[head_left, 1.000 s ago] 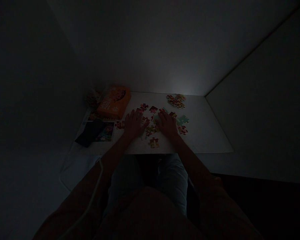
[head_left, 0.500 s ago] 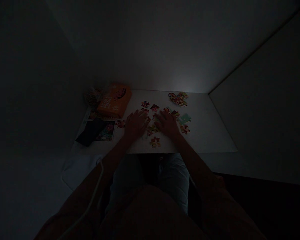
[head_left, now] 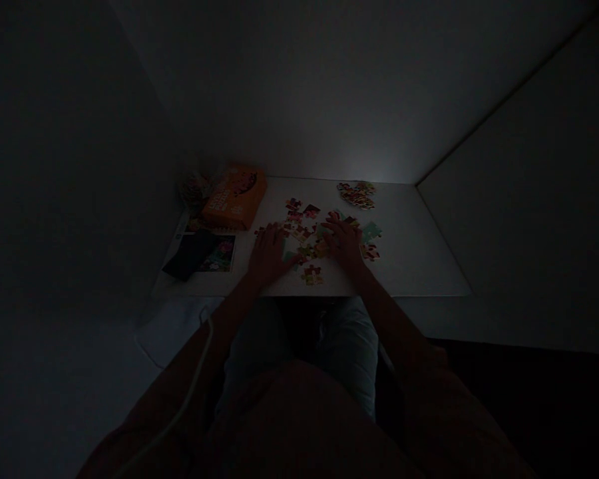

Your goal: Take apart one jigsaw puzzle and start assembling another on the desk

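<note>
The view is very dark. My left hand (head_left: 269,256) lies spread over the left side of some scattered puzzle pieces, its thumb reaching right towards a yellowish piece (head_left: 307,251). Over the right side of the pieces rests my right hand (head_left: 344,245), fingers apart, covering part of them. Between the hands lie several loose pieces, among them a reddish one (head_left: 300,233). Nearer the front edge is a red and yellow piece (head_left: 312,275). A pale green piece (head_left: 371,231) and a red and white piece (head_left: 370,252) lie right of my right hand.
An orange puzzle box (head_left: 235,198) stands at the back left, beside a clear bag (head_left: 194,189). In front are a dark object (head_left: 190,255) and a picture sheet (head_left: 223,255). A heap of pieces (head_left: 357,194) lies at the back of the white table (head_left: 419,259).
My left hand has moved away from the middle pieces, with its thumb now stretched right, and more pieces show. My right hand has shifted slightly right. The view has shifted a little.
</note>
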The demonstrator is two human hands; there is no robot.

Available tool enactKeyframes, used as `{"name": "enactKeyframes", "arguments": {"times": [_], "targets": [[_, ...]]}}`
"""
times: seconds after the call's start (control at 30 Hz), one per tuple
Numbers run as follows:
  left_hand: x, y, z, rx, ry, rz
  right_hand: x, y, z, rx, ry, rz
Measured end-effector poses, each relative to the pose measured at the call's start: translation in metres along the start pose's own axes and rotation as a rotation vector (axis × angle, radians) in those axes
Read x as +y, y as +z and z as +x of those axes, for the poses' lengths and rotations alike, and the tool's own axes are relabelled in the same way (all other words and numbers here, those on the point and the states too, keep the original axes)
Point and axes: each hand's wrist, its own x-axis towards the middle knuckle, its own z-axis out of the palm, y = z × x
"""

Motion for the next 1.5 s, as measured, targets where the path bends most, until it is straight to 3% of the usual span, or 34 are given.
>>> {"name": "enactKeyframes", "arguments": {"times": [0.13, 0.3, 0.37, 0.47, 0.63, 0.87, 1.0, 1.27, 1.37, 1.5], "targets": [[-0.005, -0.004, -0.010, 0.027, 0.034, 0.009, 0.008, -0.015, -0.031, 0.020, 0.041, -0.051], [-0.008, -0.012, -0.037, 0.030, 0.035, 0.010, 0.055, -0.040, -0.074, 0.094, 0.225, -0.147], [-0.007, -0.013, -0.042, 0.036, 0.002, 0.010, 0.069, -0.046, -0.080, 0.061, 0.269, -0.140], [-0.004, -0.014, -0.041, 0.029, -0.019, 0.008, 0.075, -0.048, -0.079, -0.026, 0.245, -0.102], [-0.002, -0.015, -0.037, 0.031, -0.033, 0.034, 0.073, -0.047, -0.073, -0.062, 0.249, -0.119], [-0.003, -0.020, -0.036, -0.024, -0.027, 0.022, 0.079, -0.044, -0.074, 0.054, 0.323, -0.094], [-0.004, -0.021, -0.035, -0.056, 0.031, -0.007, 0.081, -0.042, -0.073, 0.056, 0.355, -0.122], [-0.003, -0.022, -0.037, 0.003, 0.014, -0.015, 0.086, -0.040, -0.074, 0.095, 0.324, -0.079], [0.005, -0.023, -0.042, 0.019, 0.033, -0.023, 0.084, -0.042, -0.073, 0.060, 0.335, -0.092], [0.034, -0.015, -0.051, 0.005, 0.110, -0.045, 0.078, -0.047, -0.074, 0.015, 0.251, -0.047]]}}
